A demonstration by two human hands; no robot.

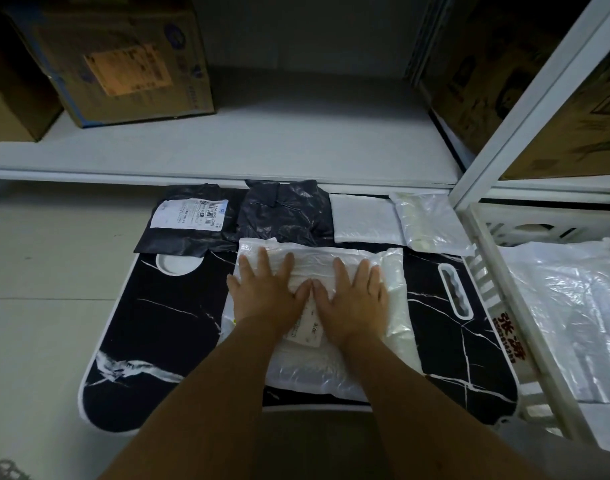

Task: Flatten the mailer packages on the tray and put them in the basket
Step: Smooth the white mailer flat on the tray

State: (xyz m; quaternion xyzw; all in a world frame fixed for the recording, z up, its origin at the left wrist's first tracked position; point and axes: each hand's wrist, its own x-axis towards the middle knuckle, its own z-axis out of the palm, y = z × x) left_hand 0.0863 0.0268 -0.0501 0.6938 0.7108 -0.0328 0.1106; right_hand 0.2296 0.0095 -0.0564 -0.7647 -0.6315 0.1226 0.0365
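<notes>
Both palms flat on the white mailer [334, 362], mid-tray.
Our left hand [267, 294] and right hand [355, 296] press down, fingers spread straight, thumbs touching; black marbled tray [165, 327] beneath, white basket [487, 292] just right.

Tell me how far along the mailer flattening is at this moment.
Done: the basket on the right already holds white mailers. In hand: the left hand and right hand press flat on a large white mailer on the tray. Left: two black mailers and two white ones wait along the tray's far edge.
</notes>
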